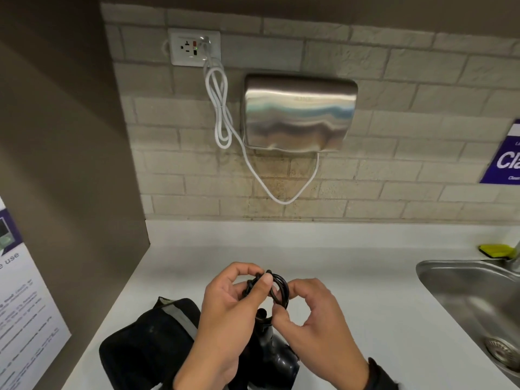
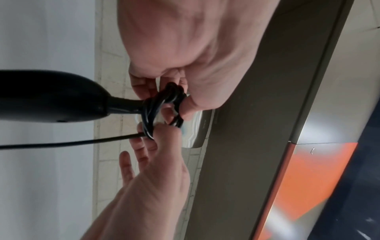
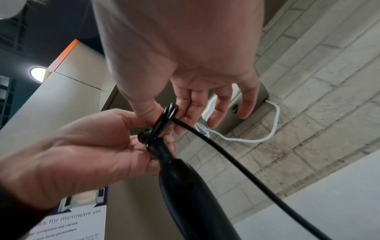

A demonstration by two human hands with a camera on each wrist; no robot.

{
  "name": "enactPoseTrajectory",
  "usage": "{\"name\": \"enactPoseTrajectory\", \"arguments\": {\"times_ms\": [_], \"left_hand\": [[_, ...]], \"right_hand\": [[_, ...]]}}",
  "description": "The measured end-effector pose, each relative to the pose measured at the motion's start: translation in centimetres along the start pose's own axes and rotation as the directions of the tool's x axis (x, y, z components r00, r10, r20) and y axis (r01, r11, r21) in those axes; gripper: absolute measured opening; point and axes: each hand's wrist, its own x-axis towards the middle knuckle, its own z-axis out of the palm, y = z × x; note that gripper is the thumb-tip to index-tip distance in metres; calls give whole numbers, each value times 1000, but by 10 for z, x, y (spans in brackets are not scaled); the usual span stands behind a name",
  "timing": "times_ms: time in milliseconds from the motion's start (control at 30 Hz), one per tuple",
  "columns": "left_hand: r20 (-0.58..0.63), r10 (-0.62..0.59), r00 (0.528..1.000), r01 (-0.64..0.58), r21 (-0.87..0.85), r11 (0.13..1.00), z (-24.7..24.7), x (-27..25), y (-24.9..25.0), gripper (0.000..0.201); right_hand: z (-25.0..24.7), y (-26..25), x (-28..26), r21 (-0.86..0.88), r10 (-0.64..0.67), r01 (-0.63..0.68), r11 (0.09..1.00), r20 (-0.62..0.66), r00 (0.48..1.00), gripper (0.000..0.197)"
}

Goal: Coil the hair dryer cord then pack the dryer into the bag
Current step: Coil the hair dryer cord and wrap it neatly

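Over the white counter, both hands hold a small coil of black cord. My left hand pinches the coil's left side between thumb and fingers. My right hand pinches its lower right side with thumb and forefinger, the other fingers spread. The black hair dryer hangs just below the coil, its handle pointing up into it. In the right wrist view a loose length of cord trails down from the coil. The black bag lies on the counter at the lower left, partly behind my left forearm.
A steel hand dryer hangs on the tiled wall, its white cable running to an outlet. A steel sink with a yellow sponge is at the right. A brown side panel with a poster bounds the left.
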Motion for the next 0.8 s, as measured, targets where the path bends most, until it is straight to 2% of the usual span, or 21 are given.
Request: {"name": "enactPoseTrajectory", "arguments": {"times_ms": [100, 200, 267, 333, 600, 700, 800], "left_hand": [[8, -59, 998, 59, -38, 998, 1, 2, 3, 10], [4, -130, 992, 130, -103, 986, -1, 5, 2, 21], [1, -171, 985, 169, -148, 974, -2, 6, 2, 27], [2, -183, 983, 180, -178, 967, -4, 8, 0, 28], [7, -153, 988, 152, -188, 970, -6, 11, -6, 25], [-6, -123, 992, 120, -170, 978, -5, 12, -10, 25], [-12, -74, 997, 72, -136, 988, -1, 12, -11, 20]], "right_hand": [[8, 5, -4, -94, -94, 80, 992, -162, 982, 19], [15, 8, -5, -221, -280, 212, 952, -347, 895, 33], [21, 9, -5, -340, -387, 256, 905, -405, 829, 28], [25, 8, -5, -414, -425, 248, 876, -418, 803, 20], [26, -3, -9, -457, -414, 205, 865, -420, 807, 6], [21, -7, -8, -452, -378, 188, 872, -376, 846, 14], [19, -12, -9, -414, -265, 133, 901, -281, 923, 16]]}}
